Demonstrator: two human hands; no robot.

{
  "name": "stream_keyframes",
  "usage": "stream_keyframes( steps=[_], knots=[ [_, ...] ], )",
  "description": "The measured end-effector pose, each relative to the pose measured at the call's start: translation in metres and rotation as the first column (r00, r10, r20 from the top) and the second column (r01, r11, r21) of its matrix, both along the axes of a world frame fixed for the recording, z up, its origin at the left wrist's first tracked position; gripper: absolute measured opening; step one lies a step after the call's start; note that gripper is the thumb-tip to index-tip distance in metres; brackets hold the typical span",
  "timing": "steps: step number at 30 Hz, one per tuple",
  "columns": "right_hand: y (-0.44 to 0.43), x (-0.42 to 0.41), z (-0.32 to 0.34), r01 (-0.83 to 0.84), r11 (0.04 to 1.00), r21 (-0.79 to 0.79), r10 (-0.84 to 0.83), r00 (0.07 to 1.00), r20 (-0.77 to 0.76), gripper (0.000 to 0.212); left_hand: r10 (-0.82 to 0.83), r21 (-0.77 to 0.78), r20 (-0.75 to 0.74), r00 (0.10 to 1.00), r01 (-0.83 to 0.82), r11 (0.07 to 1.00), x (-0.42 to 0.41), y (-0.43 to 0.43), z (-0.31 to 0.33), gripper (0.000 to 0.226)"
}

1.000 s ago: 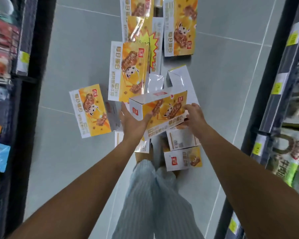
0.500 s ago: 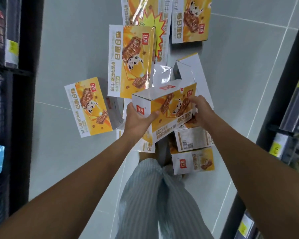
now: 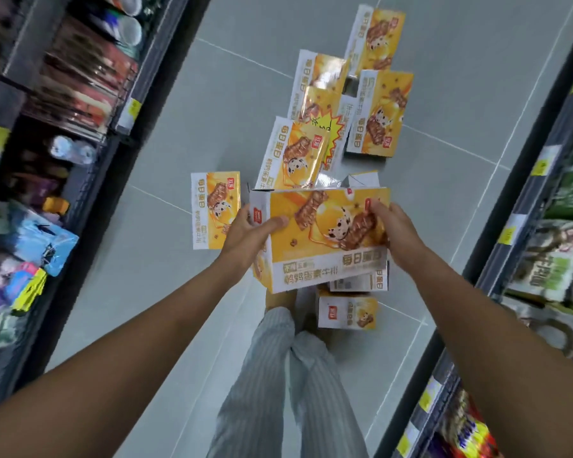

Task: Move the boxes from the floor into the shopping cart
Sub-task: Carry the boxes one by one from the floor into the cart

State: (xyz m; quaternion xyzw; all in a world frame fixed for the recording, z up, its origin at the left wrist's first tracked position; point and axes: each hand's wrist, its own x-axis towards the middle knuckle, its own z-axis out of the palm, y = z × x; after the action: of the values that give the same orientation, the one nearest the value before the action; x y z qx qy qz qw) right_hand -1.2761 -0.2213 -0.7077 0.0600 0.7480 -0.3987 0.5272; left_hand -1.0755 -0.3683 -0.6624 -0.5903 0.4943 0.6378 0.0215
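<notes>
I hold a yellow and white snack box [image 3: 321, 233] up off the floor between both hands. My left hand [image 3: 250, 234] grips its left end, thumb across the front face. My right hand [image 3: 394, 231] grips its right end, fingers curled over the top edge. Several more of the same boxes lie scattered on the grey tiled floor [image 3: 166, 246]: one flat at the left [image 3: 212, 209], one tilted behind the held box [image 3: 291, 153], others further back [image 3: 379, 115], and a small one [image 3: 348, 312] by my feet. No shopping cart is in view.
Stocked store shelves line the aisle on the left [image 3: 63, 104] and on the right [image 3: 549, 246]. My legs in striped trousers [image 3: 288, 385] stand at the bottom centre, close to the nearest boxes.
Both hands have lifted the box higher and closer to the camera. The view has swung, showing more of both shelves.
</notes>
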Motion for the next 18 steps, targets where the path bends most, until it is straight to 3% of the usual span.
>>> stream_keyframes(
  steps=[3, 8, 12, 15, 18],
  knots=[
    [0.004, 0.001, 0.052, -0.054, 0.993, -0.101, 0.063, 0.994, 0.091, 0.039, 0.027, 0.053, -0.042, 0.999, -0.025, 0.998, 0.023, 0.000, 0.049, 0.055],
    [-0.007, 0.020, 0.121, -0.131, 0.982, -0.139, 0.166, 0.945, 0.282, 0.054, 0.062, 0.042, -0.079, 0.995, -0.059, 0.997, 0.075, 0.017, 0.116, 0.063],
    [-0.027, 0.055, 0.166, -0.343, 0.931, -0.126, 0.362, 0.914, 0.182, 0.060, 0.095, -0.030, -0.052, 0.994, -0.097, 0.995, 0.118, 0.036, 0.158, 0.055],
    [-0.044, 0.081, 0.190, -0.470, 0.878, -0.088, 0.478, 0.873, 0.096, 0.074, 0.078, -0.060, 0.001, 0.997, -0.078, 0.995, 0.158, 0.044, 0.185, 0.068],
    [-0.060, 0.119, 0.220, -0.591, 0.800, -0.107, 0.597, 0.801, 0.042, 0.053, 0.084, -0.083, 0.036, 0.996, -0.081, 0.993, 0.205, 0.055, 0.216, 0.076]
  ],
)
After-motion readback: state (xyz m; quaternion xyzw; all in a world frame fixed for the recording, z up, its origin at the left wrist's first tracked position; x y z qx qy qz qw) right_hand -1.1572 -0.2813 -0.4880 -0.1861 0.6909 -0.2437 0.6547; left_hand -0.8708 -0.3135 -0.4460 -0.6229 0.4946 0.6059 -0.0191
